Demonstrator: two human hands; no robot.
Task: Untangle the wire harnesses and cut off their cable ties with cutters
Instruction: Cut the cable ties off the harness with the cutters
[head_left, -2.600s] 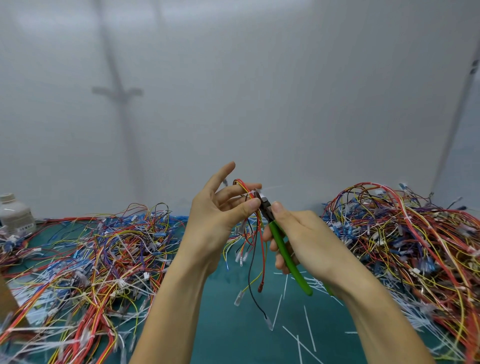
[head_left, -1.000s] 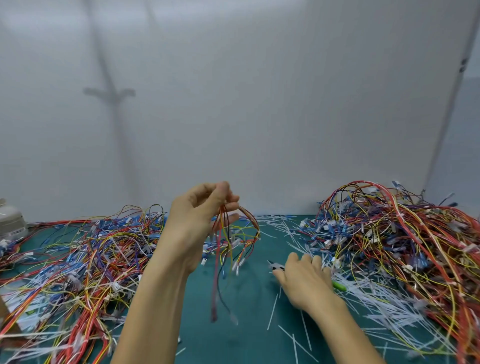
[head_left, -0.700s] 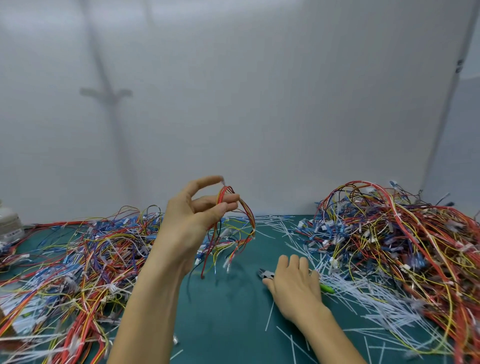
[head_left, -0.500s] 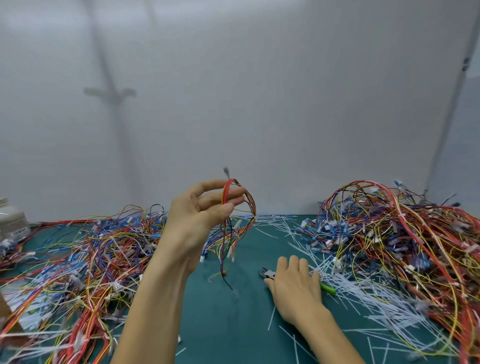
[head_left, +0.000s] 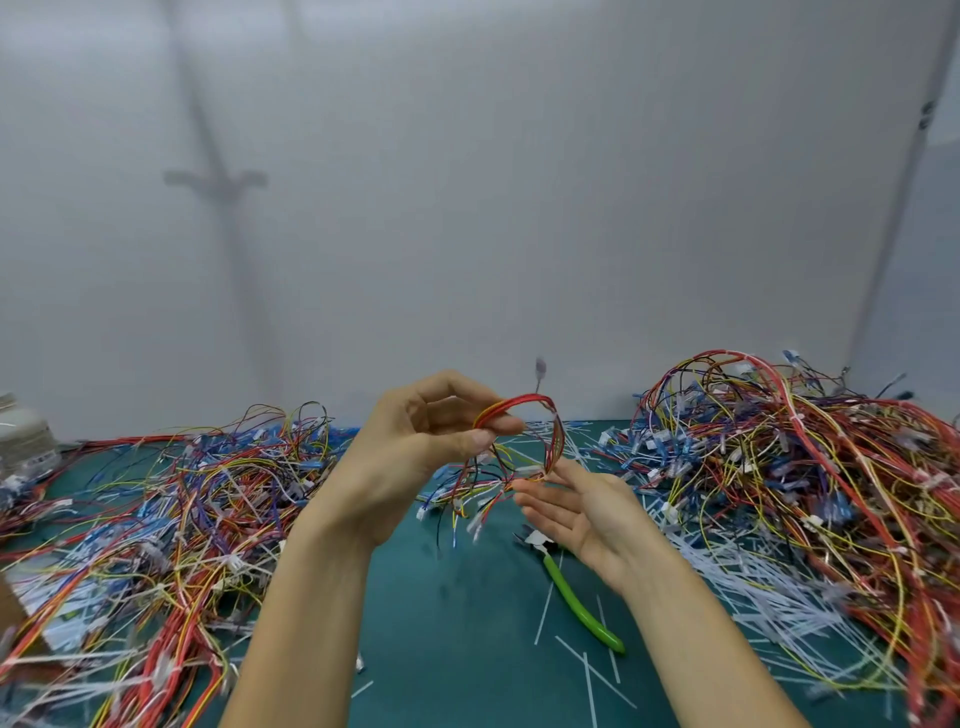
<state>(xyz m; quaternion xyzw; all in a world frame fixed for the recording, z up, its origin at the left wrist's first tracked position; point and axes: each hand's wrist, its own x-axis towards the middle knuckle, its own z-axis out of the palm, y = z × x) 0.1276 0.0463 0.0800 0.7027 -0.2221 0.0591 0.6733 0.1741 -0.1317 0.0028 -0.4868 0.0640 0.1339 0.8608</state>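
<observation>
Left grip (head_left: 415, 441) pinches the wire harness (head_left: 557, 441) at the top of its loop, above the surface (head_left: 457, 623); right grip (head_left: 576, 512), fingers relaxed, touches its lower strands. Light and floppy, it looks best held at the bundled bend. Cutters (head_left: 571, 597) lie below.

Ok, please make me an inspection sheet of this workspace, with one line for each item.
Surface: green mat, visible between the piles.
Job's things: one wire harness held up; green-handled cutters lie on the mat.
Clutter: cut cable ties scattered at the right; white container at the left edge.
Hands: left hand pinches the harness loop; right hand open, fingertips at its lower wires.
Cables: tangled harnesses in a left pile and a right pile.
Surroundings: plain white wall.
</observation>
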